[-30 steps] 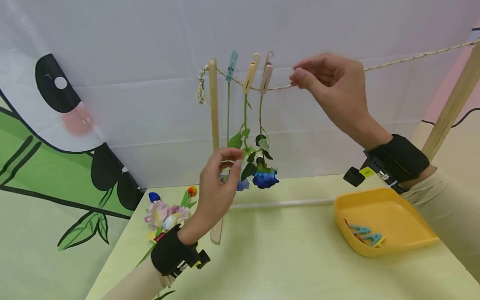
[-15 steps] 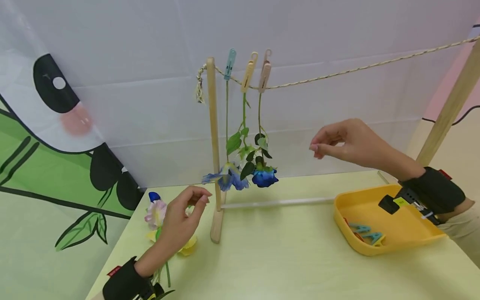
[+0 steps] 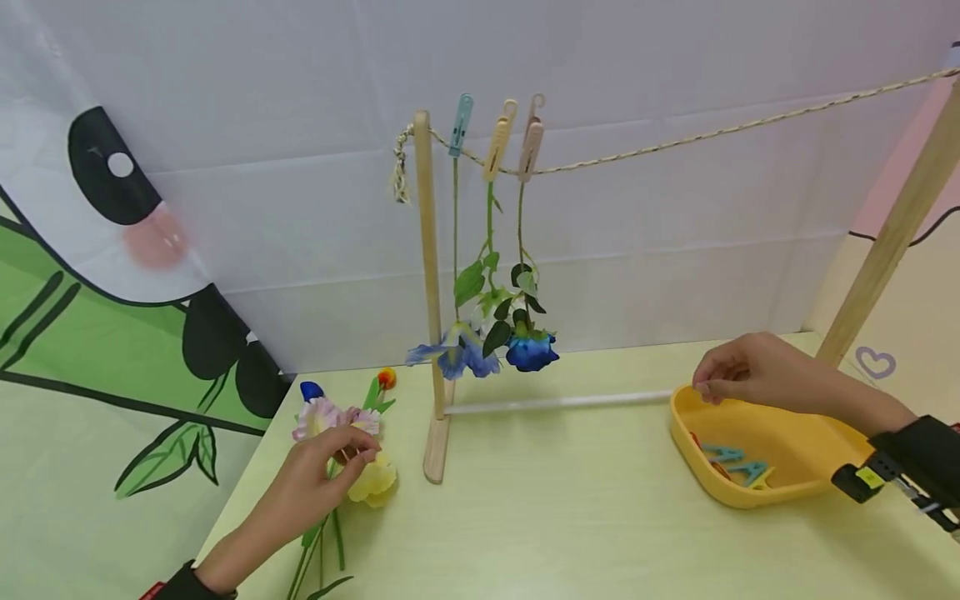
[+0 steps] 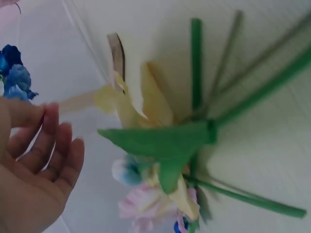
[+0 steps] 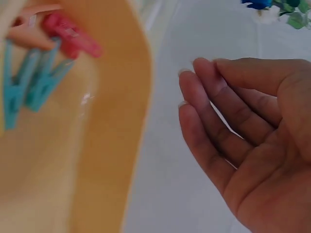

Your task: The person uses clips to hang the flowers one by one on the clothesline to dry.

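Observation:
My left hand (image 3: 318,475) hovers over a bunch of artificial flowers on the table's left side, fingers loosely bent with nothing in them. The bunch includes a yellow flower (image 3: 372,481), a pink flower (image 3: 318,417) and an orange tulip (image 3: 386,378); in the left wrist view green stems (image 4: 262,90) spread beside the hand. Over the back rim of a yellow tray (image 3: 686,462) is my right hand (image 3: 780,375), thumb near the fingertips and holding nothing. Blue clothespins (image 3: 746,472) lie in the tray, and a red clothespin (image 5: 73,34) shows in the right wrist view.
A rope (image 3: 675,143) runs between two wooden posts. Near the left post (image 3: 429,250), a blue clothespin (image 3: 461,125), a yellow one (image 3: 498,146) and a pink one (image 3: 531,146) hold flowers upside down, among them a blue rose (image 3: 531,352). A white rod (image 3: 562,402) crosses low behind.
My right hand has left the rope and come down to the right, over the tray. My left hand has moved from the hanging flowers down-left to the bunch on the table.

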The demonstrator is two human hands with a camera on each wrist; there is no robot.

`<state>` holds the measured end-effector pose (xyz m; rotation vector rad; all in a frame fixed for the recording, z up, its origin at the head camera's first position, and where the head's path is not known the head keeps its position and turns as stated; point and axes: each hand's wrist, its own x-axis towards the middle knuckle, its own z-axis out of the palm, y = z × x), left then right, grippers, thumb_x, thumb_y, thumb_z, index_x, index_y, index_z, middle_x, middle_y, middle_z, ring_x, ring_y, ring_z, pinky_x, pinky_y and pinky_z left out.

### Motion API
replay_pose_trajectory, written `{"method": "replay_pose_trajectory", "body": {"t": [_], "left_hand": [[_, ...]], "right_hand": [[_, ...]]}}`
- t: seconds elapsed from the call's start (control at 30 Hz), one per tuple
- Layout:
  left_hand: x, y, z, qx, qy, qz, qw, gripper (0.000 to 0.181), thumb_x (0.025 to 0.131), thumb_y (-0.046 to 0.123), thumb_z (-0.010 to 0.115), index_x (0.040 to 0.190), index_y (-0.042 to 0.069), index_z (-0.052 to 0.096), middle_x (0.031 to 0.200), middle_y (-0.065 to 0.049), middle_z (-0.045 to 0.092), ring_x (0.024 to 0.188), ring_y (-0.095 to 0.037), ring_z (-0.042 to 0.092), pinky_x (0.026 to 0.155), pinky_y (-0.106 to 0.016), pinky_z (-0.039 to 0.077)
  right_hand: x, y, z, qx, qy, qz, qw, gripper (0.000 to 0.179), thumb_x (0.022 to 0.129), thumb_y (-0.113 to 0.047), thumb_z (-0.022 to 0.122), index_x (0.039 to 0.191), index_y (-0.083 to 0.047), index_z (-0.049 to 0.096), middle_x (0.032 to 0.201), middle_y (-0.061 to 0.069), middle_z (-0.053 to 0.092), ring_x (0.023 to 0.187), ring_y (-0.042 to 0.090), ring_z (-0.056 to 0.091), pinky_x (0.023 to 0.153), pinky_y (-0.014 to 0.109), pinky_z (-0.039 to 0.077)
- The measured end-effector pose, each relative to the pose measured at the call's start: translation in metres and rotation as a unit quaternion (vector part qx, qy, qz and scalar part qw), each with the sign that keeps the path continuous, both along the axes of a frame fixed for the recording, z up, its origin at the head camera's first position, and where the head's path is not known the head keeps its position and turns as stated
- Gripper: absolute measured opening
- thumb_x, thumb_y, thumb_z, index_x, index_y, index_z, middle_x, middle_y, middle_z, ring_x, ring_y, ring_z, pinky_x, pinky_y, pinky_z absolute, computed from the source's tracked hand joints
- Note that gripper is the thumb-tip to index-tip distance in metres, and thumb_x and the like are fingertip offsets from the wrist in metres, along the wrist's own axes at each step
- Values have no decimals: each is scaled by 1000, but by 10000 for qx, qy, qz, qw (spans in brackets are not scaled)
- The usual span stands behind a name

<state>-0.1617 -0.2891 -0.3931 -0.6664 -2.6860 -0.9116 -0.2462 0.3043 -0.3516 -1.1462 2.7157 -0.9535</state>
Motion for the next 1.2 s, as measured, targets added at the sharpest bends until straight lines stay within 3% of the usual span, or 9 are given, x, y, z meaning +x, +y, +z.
{"method": "replay_pose_trajectory", "body": {"t": [0.13, 0.27, 0.43, 0.63, 0.8, 0.9, 1.1, 1.2], "left_hand": [[2, -16, -3, -790, -303, -228, 9962, 24, 91, -1, 76, 101, 20, 73, 95, 12, 70, 81, -2, 58, 68, -26, 55], [7, -29, -7, -1599, 88, -757, 9842, 35, 82, -9, 80, 97, 22, 73, 96, 16, 68, 88, -5, 59, 74, -30, 56], [14, -38, -10, -2222, 221, -1016, 9694, 54, 74, -23, 73, 97, 25, 74, 103, 16, 62, 96, -9, 52, 78, -28, 55], [20, -39, -15, -2545, 173, -1271, 9585, 58, 75, -26, 69, 100, 26, 73, 108, 13, 60, 100, -11, 51, 80, -28, 56], [23, -40, -18, -2665, 211, -1352, 9541, 74, 61, -35, 63, 99, 27, 72, 112, 9, 59, 101, -15, 52, 80, -30, 56], [24, -41, -20, -2739, 198, -1398, 9513, 78, 54, -36, 61, 98, 27, 73, 113, 8, 59, 102, -17, 53, 79, -31, 57], [17, -40, -25, -2703, 968, -1423, 9473, 57, 62, -25, 75, 90, 25, 73, 109, 6, 60, 99, -17, 53, 76, -30, 56], [12, -38, -24, -2715, 1034, -1234, 9489, 45, 69, -15, 82, 89, 24, 73, 108, 7, 60, 98, -17, 52, 76, -31, 56]], "right_hand": [[3, 11, -21, 241, -108, 118, 9996, 13, 96, -8, 72, 99, -20, 73, 89, -15, 71, 78, 4, 68, 68, 25, 58], [6, 15, -33, 496, -297, 185, 9982, 10, 95, -11, 75, 104, -16, 74, 96, -12, 72, 85, 3, 68, 71, 26, 59], [9, 13, -44, 629, -535, 365, 9959, 20, 92, -21, 79, 110, -14, 73, 101, -5, 73, 89, 7, 68, 72, 27, 59], [11, 9, -53, 674, -996, 374, 9920, 25, 91, -26, 81, 113, -18, 72, 103, -5, 72, 91, 13, 69, 74, 29, 59], [10, 5, -57, 629, -816, 255, 9943, 24, 90, -28, 81, 107, -16, 69, 99, -6, 71, 89, 12, 69, 75, 30, 60], [10, 3, -61, 557, -722, 201, 9956, 29, 90, -28, 82, 111, -14, 67, 102, -5, 70, 90, 14, 68, 75, 32, 60], [9, 1, -68, 605, -943, 140, 9936, 36, 91, -20, 80, 124, -12, 67, 111, -7, 68, 95, 16, 67, 77, 31, 60], [11, 2, -69, 659, -823, 90, 9944, 29, 91, -20, 80, 118, -15, 69, 108, -8, 68, 93, 13, 67, 76, 29, 60]]}}
